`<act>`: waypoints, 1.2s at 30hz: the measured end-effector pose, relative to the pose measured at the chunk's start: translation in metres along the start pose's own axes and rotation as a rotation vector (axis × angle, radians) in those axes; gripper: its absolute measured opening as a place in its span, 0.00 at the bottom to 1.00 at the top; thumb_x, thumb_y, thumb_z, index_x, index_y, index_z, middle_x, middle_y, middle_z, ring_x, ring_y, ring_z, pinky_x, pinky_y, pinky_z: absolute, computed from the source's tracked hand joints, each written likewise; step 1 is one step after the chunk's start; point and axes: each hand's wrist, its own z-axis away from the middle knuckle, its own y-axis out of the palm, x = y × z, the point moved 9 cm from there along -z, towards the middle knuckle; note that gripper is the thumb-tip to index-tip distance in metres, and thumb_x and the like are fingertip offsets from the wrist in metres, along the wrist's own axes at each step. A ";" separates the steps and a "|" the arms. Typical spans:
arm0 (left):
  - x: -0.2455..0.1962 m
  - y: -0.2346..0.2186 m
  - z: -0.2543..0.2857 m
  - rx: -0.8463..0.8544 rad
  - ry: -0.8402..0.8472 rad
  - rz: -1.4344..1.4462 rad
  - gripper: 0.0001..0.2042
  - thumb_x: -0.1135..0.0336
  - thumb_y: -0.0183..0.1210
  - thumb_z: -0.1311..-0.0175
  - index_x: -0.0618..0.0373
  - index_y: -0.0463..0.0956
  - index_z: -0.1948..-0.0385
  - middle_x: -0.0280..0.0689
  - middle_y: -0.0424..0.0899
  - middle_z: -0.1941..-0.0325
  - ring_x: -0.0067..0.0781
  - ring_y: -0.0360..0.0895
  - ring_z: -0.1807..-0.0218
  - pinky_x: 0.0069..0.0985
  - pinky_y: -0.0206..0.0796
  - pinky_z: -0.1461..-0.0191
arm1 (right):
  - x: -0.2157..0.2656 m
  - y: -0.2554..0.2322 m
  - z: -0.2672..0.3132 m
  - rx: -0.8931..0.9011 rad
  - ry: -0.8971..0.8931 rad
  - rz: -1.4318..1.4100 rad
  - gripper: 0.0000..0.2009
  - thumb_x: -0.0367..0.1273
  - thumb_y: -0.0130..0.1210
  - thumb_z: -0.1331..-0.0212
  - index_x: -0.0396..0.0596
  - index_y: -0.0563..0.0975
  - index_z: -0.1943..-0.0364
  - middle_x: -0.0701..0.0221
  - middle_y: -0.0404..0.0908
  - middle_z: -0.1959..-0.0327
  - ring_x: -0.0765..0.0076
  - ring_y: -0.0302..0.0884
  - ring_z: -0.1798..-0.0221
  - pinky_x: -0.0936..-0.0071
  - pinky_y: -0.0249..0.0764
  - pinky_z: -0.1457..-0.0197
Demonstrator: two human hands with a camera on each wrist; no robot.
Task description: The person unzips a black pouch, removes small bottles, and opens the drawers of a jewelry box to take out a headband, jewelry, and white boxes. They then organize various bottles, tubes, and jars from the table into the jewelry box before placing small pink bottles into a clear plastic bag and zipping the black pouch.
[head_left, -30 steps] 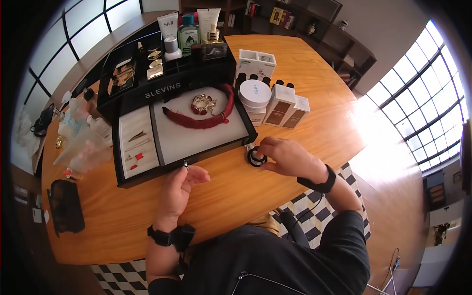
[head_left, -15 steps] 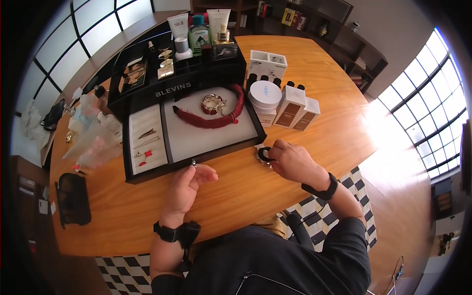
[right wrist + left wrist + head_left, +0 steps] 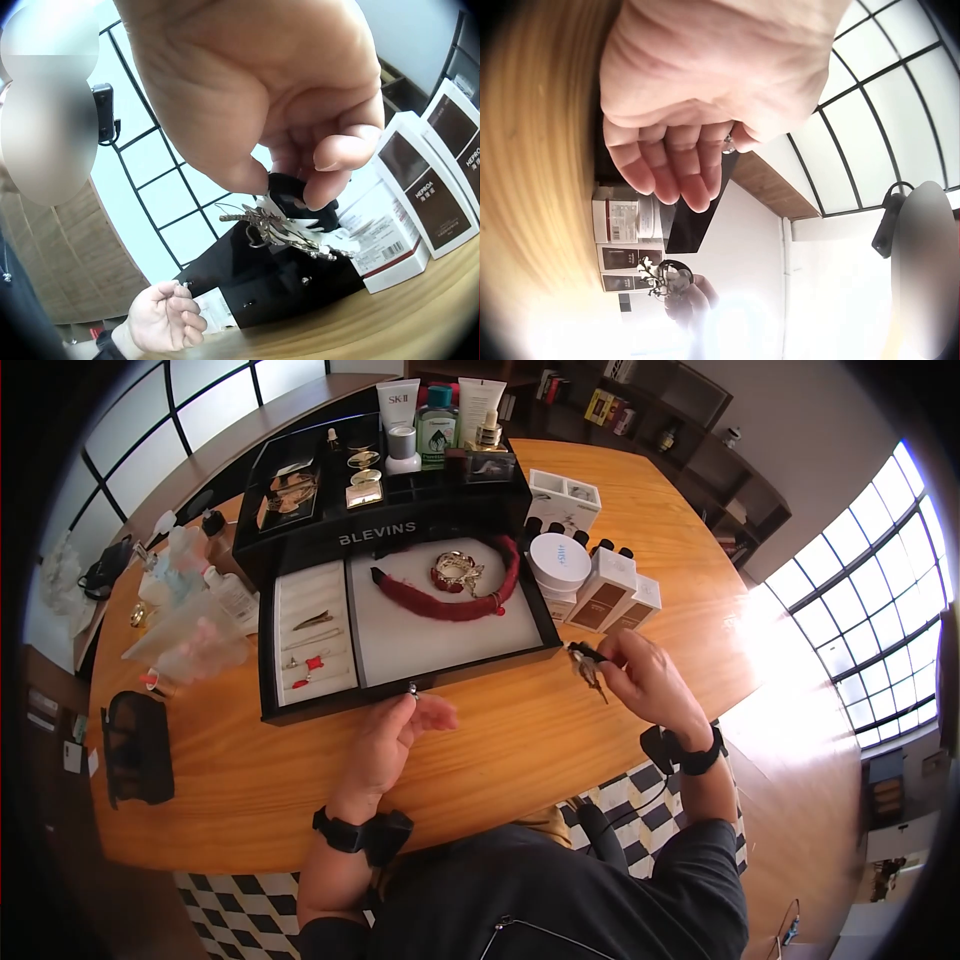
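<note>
In the head view my right hand (image 3: 650, 678) pinches a black band with silvery dangling pieces (image 3: 588, 670) above the table, right of the drawer. The right wrist view shows the black band (image 3: 296, 196) between thumb and fingers, with metallic branch-like and pale ornaments (image 3: 289, 234) hanging from it. My left hand (image 3: 388, 745) lies at the front of the pulled-out drawer (image 3: 450, 672), thumb tip beside its small silver knob (image 3: 413, 689), fingers loosely bent. A red headband (image 3: 425, 601) and a gold-and-red bracelet (image 3: 456, 573) lie in the drawer.
The black BLEVINS case (image 3: 300, 538) carries bottles and tubes (image 3: 437, 430). Boxes (image 3: 604, 592) and a white round jar (image 3: 559, 562) stand right of it. Clear bags (image 3: 195, 650) and a dark glasses case (image 3: 138, 748) lie left.
My right hand has lifted the black band with its ornaments off the table and moved it right. My left hand stays at the drawer knob. The head view has shifted slightly.
</note>
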 end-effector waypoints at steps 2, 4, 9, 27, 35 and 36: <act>0.000 -0.001 0.000 -0.005 -0.004 -0.003 0.20 0.61 0.38 0.29 0.68 0.77 0.61 0.44 0.81 0.59 0.34 0.77 0.55 0.30 0.65 0.45 | -0.005 0.012 -0.001 0.027 -0.010 -0.010 0.06 0.28 0.54 0.47 0.42 0.71 0.68 0.62 0.74 0.76 0.56 0.74 0.73 0.66 0.69 0.70; 0.000 0.000 0.000 -0.004 -0.015 0.003 0.20 0.61 0.38 0.29 0.68 0.77 0.61 0.43 0.81 0.59 0.34 0.77 0.55 0.30 0.65 0.45 | -0.006 0.026 -0.002 0.038 -0.074 -0.013 0.04 0.26 0.52 0.47 0.41 0.70 0.69 0.64 0.72 0.80 0.62 0.71 0.77 0.70 0.67 0.72; 0.000 0.004 0.000 0.056 -0.007 -0.043 0.18 0.62 0.39 0.29 0.67 0.75 0.55 0.42 0.80 0.57 0.32 0.76 0.53 0.30 0.64 0.44 | -0.004 0.055 -0.002 0.146 -0.080 -0.079 0.06 0.28 0.54 0.46 0.41 0.70 0.69 0.63 0.73 0.79 0.60 0.72 0.76 0.69 0.67 0.72; 0.030 0.036 0.002 0.316 -0.040 -0.200 0.26 0.70 0.52 0.33 0.58 0.55 0.35 0.34 0.69 0.44 0.23 0.70 0.47 0.22 0.66 0.47 | 0.070 0.114 -0.005 0.310 -0.134 -0.557 0.08 0.25 0.58 0.47 0.41 0.71 0.65 0.70 0.76 0.76 0.77 0.72 0.76 0.77 0.69 0.71; 0.023 0.025 0.000 0.171 -0.220 -0.293 0.16 0.68 0.50 0.32 0.56 0.68 0.43 0.29 0.76 0.57 0.16 0.73 0.59 0.16 0.66 0.54 | 0.059 0.033 0.003 0.184 -0.109 -0.449 0.09 0.23 0.57 0.48 0.41 0.76 0.61 0.69 0.77 0.73 0.79 0.72 0.76 0.80 0.68 0.72; 0.024 0.027 0.002 0.180 -0.234 -0.284 0.16 0.68 0.50 0.32 0.56 0.68 0.43 0.29 0.76 0.57 0.16 0.73 0.59 0.16 0.66 0.55 | 0.056 0.019 0.004 0.133 -0.109 -0.479 0.09 0.22 0.57 0.48 0.41 0.77 0.61 0.69 0.77 0.72 0.80 0.72 0.75 0.81 0.68 0.71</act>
